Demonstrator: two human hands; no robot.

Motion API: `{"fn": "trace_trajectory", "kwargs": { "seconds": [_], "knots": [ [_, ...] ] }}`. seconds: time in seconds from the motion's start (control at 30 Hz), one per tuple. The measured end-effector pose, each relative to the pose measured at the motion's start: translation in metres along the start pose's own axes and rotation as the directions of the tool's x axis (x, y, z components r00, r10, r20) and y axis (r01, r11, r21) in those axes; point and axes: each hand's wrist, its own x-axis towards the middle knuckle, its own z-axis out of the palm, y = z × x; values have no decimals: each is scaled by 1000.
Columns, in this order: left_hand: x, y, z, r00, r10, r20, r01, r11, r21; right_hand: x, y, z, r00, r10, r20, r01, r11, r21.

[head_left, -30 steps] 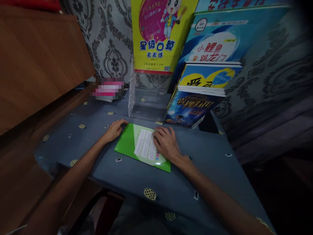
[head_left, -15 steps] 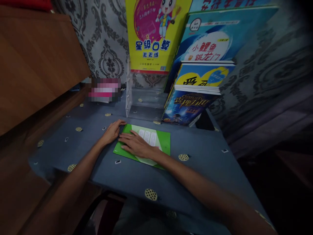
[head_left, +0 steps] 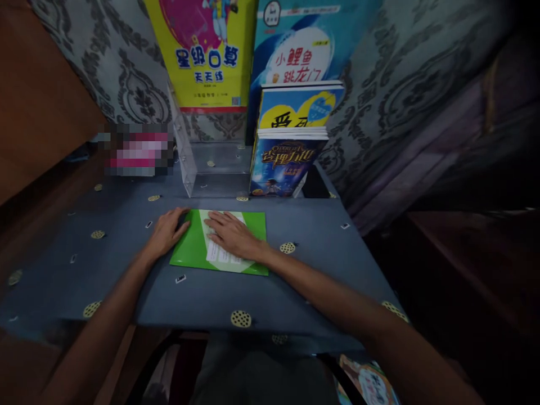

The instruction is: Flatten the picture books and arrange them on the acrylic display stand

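Observation:
A green booklet (head_left: 189, 242) with a pale band and white text boxes lies flat on the cloth-covered table. My right hand (head_left: 232, 233) rests palm down on the middle of its cover, fingers stretched out. At the booklet's left edge is my left hand (head_left: 166, 232), its thumb held apart and its fingertips by the upper left corner. Neither hand grips anything. Part of the text on the cover is hidden under my right hand.
Behind the booklet stands a clear acrylic book rack (head_left: 183, 146). It holds a yellow workbook (head_left: 206, 62), a teal book (head_left: 304, 50) and a dark blue book (head_left: 282, 169). A blurred pink item (head_left: 139, 151) lies at the back left. Patterned curtain (head_left: 379, 118) hangs behind.
My right hand has slid from the booklet's left part toward its middle. My left thumb has spread out along the left edge. The camera view has shifted, and the booklet appears turned slightly.

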Motion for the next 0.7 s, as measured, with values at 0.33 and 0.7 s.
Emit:
{"fn": "trace_trajectory", "kwargs": {
  "seconds": [0.33,0.7],
  "knots": [
    [0,3,0,1000,-7,-7,8,999,35,-52,40,-23,994,106,-18,-102,983,153],
    [2,15,-8,1000,23,12,-25,983,182,-83,81,-35,941,250,-228,-125,884,451]
  ]
}}
